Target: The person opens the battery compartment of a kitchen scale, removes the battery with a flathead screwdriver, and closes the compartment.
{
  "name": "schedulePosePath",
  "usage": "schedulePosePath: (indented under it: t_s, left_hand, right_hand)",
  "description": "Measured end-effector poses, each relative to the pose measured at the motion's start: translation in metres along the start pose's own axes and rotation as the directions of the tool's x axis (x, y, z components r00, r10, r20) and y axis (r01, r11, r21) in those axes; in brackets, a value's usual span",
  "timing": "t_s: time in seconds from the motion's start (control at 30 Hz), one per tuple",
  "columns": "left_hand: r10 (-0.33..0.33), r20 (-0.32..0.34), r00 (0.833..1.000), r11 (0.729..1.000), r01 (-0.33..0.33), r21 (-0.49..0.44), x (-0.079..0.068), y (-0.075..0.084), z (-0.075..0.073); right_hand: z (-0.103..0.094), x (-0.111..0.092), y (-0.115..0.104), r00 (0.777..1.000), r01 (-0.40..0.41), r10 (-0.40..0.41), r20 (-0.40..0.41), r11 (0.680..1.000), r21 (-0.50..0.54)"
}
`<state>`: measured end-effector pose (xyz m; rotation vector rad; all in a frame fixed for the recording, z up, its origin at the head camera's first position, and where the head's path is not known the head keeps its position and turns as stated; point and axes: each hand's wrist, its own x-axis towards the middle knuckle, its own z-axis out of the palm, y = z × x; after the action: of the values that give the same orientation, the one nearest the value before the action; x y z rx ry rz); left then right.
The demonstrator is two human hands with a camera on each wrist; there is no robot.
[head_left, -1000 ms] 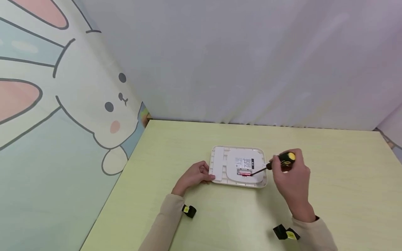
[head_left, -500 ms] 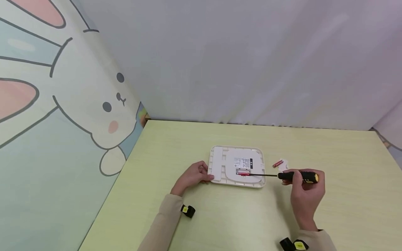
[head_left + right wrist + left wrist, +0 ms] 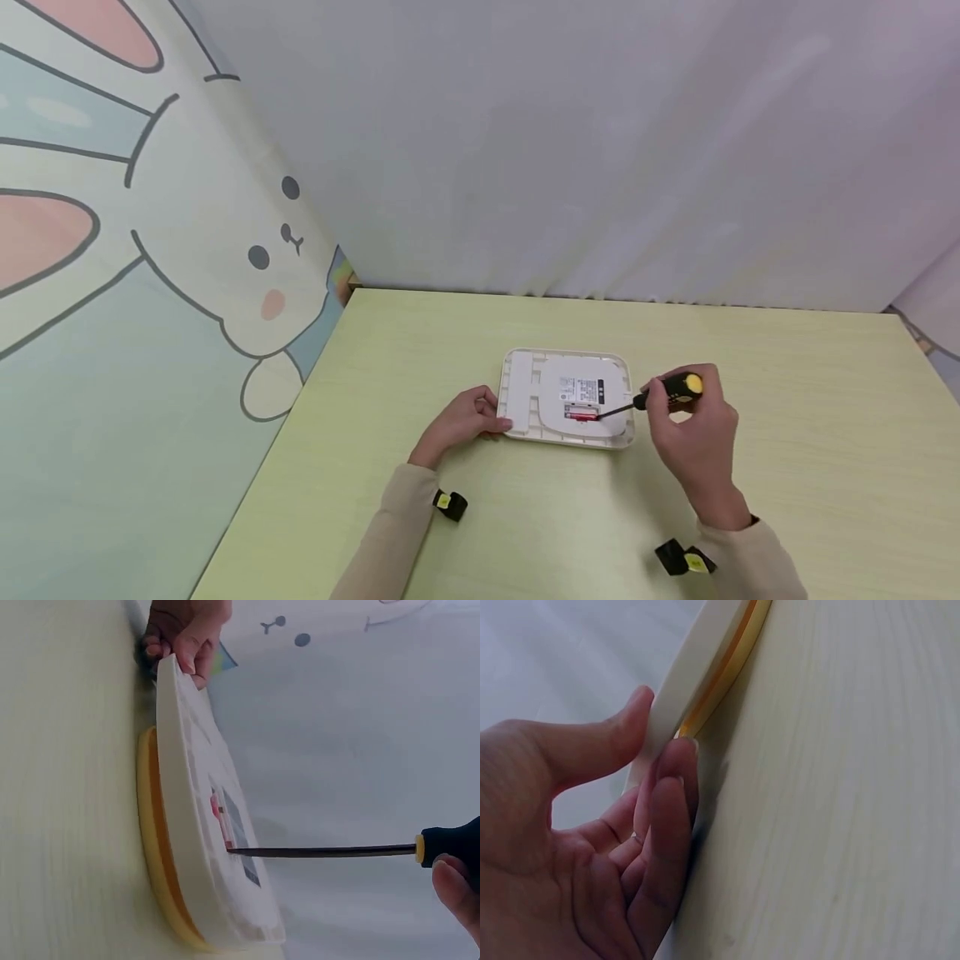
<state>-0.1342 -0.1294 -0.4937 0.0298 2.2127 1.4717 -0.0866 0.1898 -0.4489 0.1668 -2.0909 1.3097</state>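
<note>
A white, rounded-rectangular plastic device [image 3: 522,387] lies back side up, with a yellow-orange layer [image 3: 159,840] under it. Its left front corner is pinched by my left hand [image 3: 461,423], thumb on top and fingers below the edge. In the small battery compartment sits a red battery [image 3: 581,416]. My right hand [image 3: 701,437] grips a screwdriver [image 3: 679,388] by its black-and-yellow handle, the shaft slanting down to the left. The screwdriver tip [image 3: 231,850] is at the battery's right end; the right wrist view shows it touching there or very near.
The pale yellow-green table [image 3: 420,333] extends around the device to a grey-white curtain [image 3: 570,150] at the back. A rabbit-print cloth [image 3: 225,250] hangs on the left. Both sleeves carry black wrist mounts, one being the left mount [image 3: 452,505].
The screwdriver was lowered nearly flat half a second ago and is now tilted up again, the right hand back leftward. A loose red battery and white piece seen then are now hidden behind it.
</note>
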Motion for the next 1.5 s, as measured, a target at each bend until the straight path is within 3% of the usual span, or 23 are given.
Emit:
schedulePosePath:
  t_s: [0.1,0.2,0.3,0.37,0.47,0.53,0.6,0.67,0.73,0.83,0.87,0.93,1.03,1.13,1.33,1.43,1.5]
  left_hand:
    - [0.003,0.005,1.000,1.000,-0.003,0.010,-0.001,0.000,0.000]
    - [0.005,-0.003,1.000,1.000,-0.005,0.020,-0.001,0.000,-0.001]
    - [0.006,-0.008,1.000,1.000,-0.005,0.018,-0.001,0.000,-0.002]
    - [0.005,-0.005,1.000,1.000,-0.005,0.007,-0.001,0.000,-0.002]
    - [0.002,0.005,1.000,1.000,-0.002,0.002,0.000,-0.001,-0.001]
    - [0.000,0.004,1.000,1.000,0.000,0.001,0.001,-0.002,-0.001]
    - [-0.002,0.004,1.000,1.000,0.002,0.004,0.001,-0.002,0.000]
    - [-0.002,0.007,1.000,1.000,0.002,0.004,0.000,-0.001,-0.001]
    - [0.003,0.005,1.000,1.000,-0.003,0.009,0.000,-0.001,-0.001]
    - [0.004,0.000,1.000,1.000,-0.004,0.006,-0.001,0.000,-0.002]
    - [0.005,-0.002,1.000,1.000,-0.005,0.007,-0.001,-0.001,-0.002]
    - [0.002,-0.004,1.000,1.000,-0.002,0.008,-0.001,-0.001,-0.001]
    - [-0.003,0.004,1.000,1.000,0.003,0.004,-0.001,-0.001,0.000]
    - [-0.006,0.003,1.000,1.000,0.006,0.005,0.000,-0.001,0.000]
    - [-0.008,0.005,1.000,1.000,0.007,0.016,0.001,0.000,0.000]
    - [-0.004,0.004,1.000,1.000,0.004,0.019,0.001,-0.001,-0.001]
    - [-0.002,0.004,1.000,1.000,0.002,0.015,0.001,-0.001,-0.001]
  right_hand:
    - [-0.005,-0.004,0.014,0.988,-0.130,0.143,-0.065,0.976,0.173]
    - [-0.010,-0.013,0.028,0.958,-0.198,0.265,-0.111,0.890,0.411]
    - [-0.010,-0.024,0.039,0.942,-0.149,0.299,-0.152,0.778,0.610]
    - [-0.010,-0.030,0.044,0.939,-0.092,0.293,-0.180,0.718,0.689]
    - [-0.009,-0.037,0.048,0.932,-0.037,0.292,-0.215,0.667,0.744]
    - [-0.009,-0.040,0.048,0.930,-0.028,0.294,-0.222,0.658,0.753]
    - [-0.009,-0.042,0.045,0.929,-0.026,0.294,-0.224,0.656,0.754]
    - [-0.009,-0.041,0.041,0.940,-0.011,0.258,-0.224,0.679,0.734]
    - [-0.008,-0.036,0.035,0.961,-0.012,0.183,-0.209,0.777,0.629]
    - [-0.006,-0.022,0.023,0.989,0.017,0.037,-0.141,0.930,0.368]
    - [-0.005,-0.017,0.018,0.994,0.031,-0.001,-0.110,0.963,0.267]
    - [-0.004,-0.008,0.011,0.997,0.059,-0.054,-0.050,0.992,0.116]
    - [-0.002,0.002,0.002,0.998,0.064,-0.064,0.017,0.998,0.009]
    - [-0.001,0.006,0.001,0.998,0.050,-0.050,0.036,0.999,-0.005]
    - [-0.009,-0.005,0.021,0.992,-0.098,0.110,-0.058,0.979,0.177]
    - [-0.012,-0.013,0.032,0.972,-0.165,0.209,-0.108,0.932,0.322]
    - [-0.013,-0.017,0.038,0.961,-0.164,0.246,-0.126,0.875,0.456]
